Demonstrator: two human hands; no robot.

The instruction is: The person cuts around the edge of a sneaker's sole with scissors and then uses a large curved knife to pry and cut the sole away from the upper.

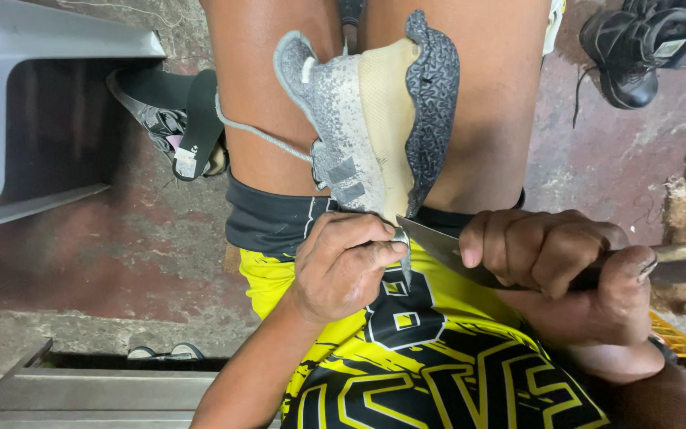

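The grey shoe (367, 119) sits clamped between the knees — left hand (343, 266) pinches its near end shut, right hand (565, 262) fisted around a knife (446, 250) just below it.

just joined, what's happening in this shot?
A seated person holds a grey shoe between the knees, sole side up. The left hand pinches the shoe's near end, while the right hand grips a large knife whose blade tip meets the shoe right at the left fingers. The pale sole is already partly peeled away from the dark patterned outsole. A black shoe and another dark shoe lie on the concrete floor.
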